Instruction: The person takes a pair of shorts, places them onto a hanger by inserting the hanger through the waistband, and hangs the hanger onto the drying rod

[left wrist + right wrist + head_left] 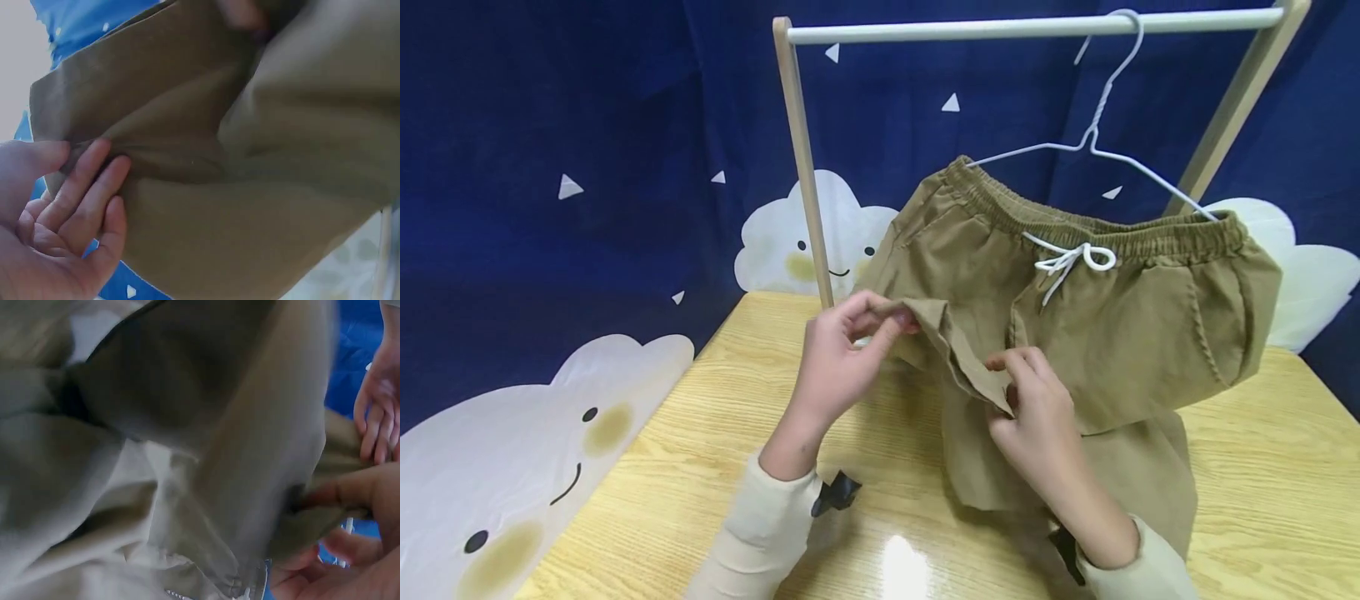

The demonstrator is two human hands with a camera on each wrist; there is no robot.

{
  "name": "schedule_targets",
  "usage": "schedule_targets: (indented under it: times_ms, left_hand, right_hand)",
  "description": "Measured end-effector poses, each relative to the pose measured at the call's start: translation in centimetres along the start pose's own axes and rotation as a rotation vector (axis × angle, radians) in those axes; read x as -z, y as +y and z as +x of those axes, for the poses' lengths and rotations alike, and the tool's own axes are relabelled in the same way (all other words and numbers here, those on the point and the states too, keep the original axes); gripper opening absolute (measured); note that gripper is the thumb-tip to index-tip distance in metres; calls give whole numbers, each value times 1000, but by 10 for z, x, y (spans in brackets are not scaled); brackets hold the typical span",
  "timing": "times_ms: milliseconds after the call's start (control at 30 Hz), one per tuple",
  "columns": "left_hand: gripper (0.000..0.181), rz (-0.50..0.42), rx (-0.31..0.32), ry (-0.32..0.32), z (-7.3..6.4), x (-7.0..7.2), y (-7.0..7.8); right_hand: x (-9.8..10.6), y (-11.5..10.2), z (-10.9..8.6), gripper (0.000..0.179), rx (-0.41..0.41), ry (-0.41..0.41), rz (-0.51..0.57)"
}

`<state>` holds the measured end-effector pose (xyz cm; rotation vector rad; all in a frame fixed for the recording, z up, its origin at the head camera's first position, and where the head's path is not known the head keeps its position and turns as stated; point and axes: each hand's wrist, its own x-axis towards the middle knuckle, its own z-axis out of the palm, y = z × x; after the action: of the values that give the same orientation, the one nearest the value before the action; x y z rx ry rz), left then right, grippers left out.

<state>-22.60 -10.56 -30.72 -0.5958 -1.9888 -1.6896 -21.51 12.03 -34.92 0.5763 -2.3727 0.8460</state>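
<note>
Brown pants (1127, 342) with an elastic waistband and a tied white drawstring (1084, 255) hang from a white wire hanger (1093, 142). One leg is lifted toward the viewer, its hem (953, 346) folded and raised off the table. My left hand (838, 358) pinches the hem's left end between thumb and fingers; the left wrist view shows the fabric (187, 231) gathered at the fingertips. My right hand (1037, 417) pinches the hem's other end, lower and to the right. The right wrist view shows its thumb and fingers on the cloth, with the left hand (380, 419) beyond.
The hanger hooks over the white bar (962, 31) of a garment rack with wooden posts (805, 158). Beneath is a wood-grain table (655, 500). A dark blue curtain (587, 100) with white triangles and smiling clouds (580, 417) stands behind.
</note>
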Motion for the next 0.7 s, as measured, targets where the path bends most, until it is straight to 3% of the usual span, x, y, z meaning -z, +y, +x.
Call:
schedule_targets:
  times_ms: [200, 300, 400, 467, 533, 600, 700]
  left_hand:
    - [22, 64, 149, 128, 10, 32, -6]
    - [34, 133, 249, 125, 13, 48, -10]
    - [45, 220, 395, 5, 14, 65, -17]
    - [49, 266, 487, -144, 12, 74, -22]
    - [52, 250, 548, -298, 10, 81, -26]
    - [70, 220, 544, -413, 8, 83, -28]
    - [99, 304, 446, -466, 5, 84, -26]
  right_hand:
    - [15, 17, 5, 33, -76, -159, -125]
    - [25, 25, 10, 25, -98, -208, -157]
    - [33, 28, 13, 21, -45, -197, -135]
    - [38, 27, 14, 21, 31, -193, -103]
    - [41, 22, 14, 25, 139, -217, -61]
    - [42, 14, 11, 28, 249, -276, -23]
    - [41, 0, 2, 26, 369, -393, 2]
